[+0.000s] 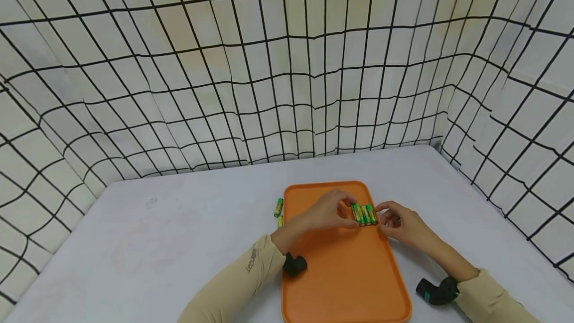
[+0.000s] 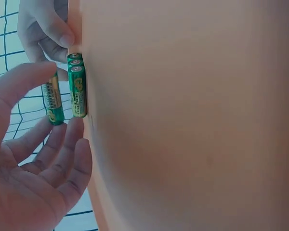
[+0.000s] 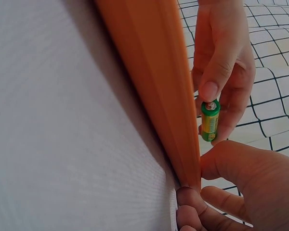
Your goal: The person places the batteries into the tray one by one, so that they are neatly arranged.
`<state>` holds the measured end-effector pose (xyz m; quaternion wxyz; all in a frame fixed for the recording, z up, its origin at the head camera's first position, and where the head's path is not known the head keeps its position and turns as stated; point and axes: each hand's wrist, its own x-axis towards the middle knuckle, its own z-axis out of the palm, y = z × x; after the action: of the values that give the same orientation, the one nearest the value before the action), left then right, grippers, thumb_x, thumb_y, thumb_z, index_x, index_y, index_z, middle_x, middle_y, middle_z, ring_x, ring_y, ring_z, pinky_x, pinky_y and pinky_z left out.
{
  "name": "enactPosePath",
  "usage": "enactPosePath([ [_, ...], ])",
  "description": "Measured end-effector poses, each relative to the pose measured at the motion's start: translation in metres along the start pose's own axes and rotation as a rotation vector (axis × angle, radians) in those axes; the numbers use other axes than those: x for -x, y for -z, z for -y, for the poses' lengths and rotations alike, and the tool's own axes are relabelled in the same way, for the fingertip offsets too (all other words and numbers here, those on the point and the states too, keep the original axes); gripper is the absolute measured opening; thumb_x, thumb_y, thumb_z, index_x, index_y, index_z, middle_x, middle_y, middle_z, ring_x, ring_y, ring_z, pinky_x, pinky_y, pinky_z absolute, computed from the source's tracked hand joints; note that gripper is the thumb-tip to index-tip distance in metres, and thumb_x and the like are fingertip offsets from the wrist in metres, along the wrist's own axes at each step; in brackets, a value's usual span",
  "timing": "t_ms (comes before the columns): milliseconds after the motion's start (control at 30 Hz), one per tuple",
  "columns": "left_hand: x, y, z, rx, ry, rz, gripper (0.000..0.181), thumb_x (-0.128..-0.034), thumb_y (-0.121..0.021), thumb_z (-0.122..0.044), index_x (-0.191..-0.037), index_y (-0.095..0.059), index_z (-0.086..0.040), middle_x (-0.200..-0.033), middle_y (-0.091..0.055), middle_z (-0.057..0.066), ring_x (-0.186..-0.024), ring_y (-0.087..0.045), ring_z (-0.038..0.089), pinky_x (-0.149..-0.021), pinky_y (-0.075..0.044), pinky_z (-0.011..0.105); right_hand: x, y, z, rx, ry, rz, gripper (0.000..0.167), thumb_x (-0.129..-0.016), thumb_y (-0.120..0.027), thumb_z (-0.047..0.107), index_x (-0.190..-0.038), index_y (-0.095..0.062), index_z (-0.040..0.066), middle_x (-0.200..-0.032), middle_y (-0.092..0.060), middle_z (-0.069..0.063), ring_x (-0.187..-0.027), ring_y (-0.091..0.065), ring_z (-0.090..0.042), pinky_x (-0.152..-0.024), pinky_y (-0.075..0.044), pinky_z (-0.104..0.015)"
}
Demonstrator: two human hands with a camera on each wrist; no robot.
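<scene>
The left hand [image 1: 334, 211] pinches one GP battery [image 2: 54, 103] by its two ends, thumb against one end and fingers against the other. From the wrist views, this battery seems to be a little lifted, just beside the row of three GP batteries [image 2: 78, 91] near the right rim of the orange tray [image 1: 347, 273]. With such a small contact, I think it can slip out if the pressure is not straight, and then roll on the smooth tray. If it comes down tilted, it may push the row apart.

The right hand [image 1: 401, 221] is at the rim; its fingers are loosely bent, thumb apart, and grasp nothing that I can see. A sudden push from there could shift the tray and disturb the row.

On the worktop [image 1: 170, 243], left of the tray, lie an outer battery [image 1: 278, 207] and a partly hidden battery [image 1: 280, 222]. The left forearm is close to them, so a careless sweep could send them rolling.
</scene>
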<state>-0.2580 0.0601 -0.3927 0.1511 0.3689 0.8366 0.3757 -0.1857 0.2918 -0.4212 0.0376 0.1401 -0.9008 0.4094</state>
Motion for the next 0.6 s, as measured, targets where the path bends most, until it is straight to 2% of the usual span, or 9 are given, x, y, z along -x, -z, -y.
enactPosePath([
  [167, -0.0036, -0.0029, 0.0025, -0.003, 0.008, 0.007, 0.048, -0.0811, -0.081, -0.019, -0.122, -0.061, -0.006, -0.112, -0.054, 0.006, -0.089, -0.059, 0.013, -0.077, -0.048, 0.017, -0.0004, 0.0006, 0.0000, -0.002, -0.003, 0.000, 0.032, -0.085, -0.069, 0.004, -0.115, -0.058, -0.002, -0.082, -0.058, -0.001, -0.069, -0.050, -0.006, -0.060, -0.045, -0.023],
  [400, -0.0025, -0.0020, 0.0053, -0.020, 0.038, 0.000, 0.048, -0.0830, -0.079, -0.018, -0.125, -0.060, -0.006, -0.116, -0.054, 0.007, -0.096, -0.060, 0.016, -0.079, -0.048, 0.020, -0.0003, -0.0004, -0.0019, -0.003, 0.006, -0.003, 0.032, -0.086, -0.069, 0.004, -0.115, -0.059, -0.001, -0.082, -0.058, 0.000, -0.069, -0.050, -0.005, -0.060, -0.045, -0.023],
  [600, -0.0072, -0.0046, 0.0072, -0.041, 0.037, 0.010, 0.045, -0.0831, -0.079, -0.018, -0.122, -0.061, -0.005, -0.113, -0.055, 0.006, -0.095, -0.058, 0.014, -0.080, -0.048, 0.019, -0.0002, -0.0001, -0.0005, -0.001, -0.003, -0.001, 0.032, -0.086, -0.070, 0.004, -0.115, -0.058, -0.001, -0.082, -0.058, 0.000, -0.069, -0.050, -0.005, -0.060, -0.045, -0.023],
])
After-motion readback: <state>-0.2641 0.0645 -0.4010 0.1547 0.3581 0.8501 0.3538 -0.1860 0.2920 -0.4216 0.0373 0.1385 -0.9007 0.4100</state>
